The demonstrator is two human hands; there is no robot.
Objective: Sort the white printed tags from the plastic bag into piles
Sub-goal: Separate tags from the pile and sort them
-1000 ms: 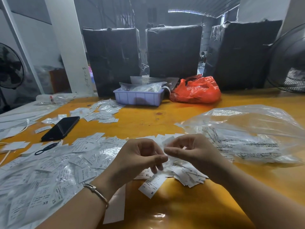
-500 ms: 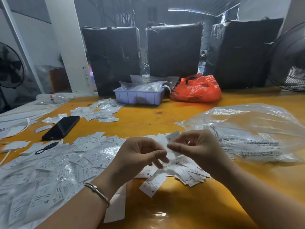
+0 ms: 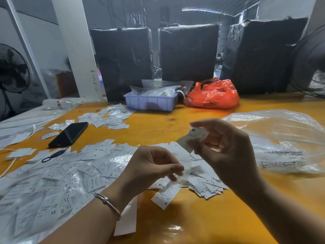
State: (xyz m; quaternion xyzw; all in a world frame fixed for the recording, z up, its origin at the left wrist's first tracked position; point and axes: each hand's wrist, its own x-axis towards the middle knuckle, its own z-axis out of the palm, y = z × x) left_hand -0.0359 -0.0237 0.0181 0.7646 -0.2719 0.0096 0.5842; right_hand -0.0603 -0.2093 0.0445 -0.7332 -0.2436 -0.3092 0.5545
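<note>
Right hand [image 3: 226,152] pinched 1 tag [image 3: 194,138] raised off the table [image 3: 202,217], its "M" turned up probably for reading the size, left hand [image 3: 151,166] pinched a clear sleeve just above the loose tags [image 3: 207,184], beside the plastic bag [image 3: 281,138].

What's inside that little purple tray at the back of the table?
The purple tray holds crumpled clear plastic bags with pale things inside them, piled above its rim. What lies under the bags, lower in the tray, is hidden by its wall.
</note>
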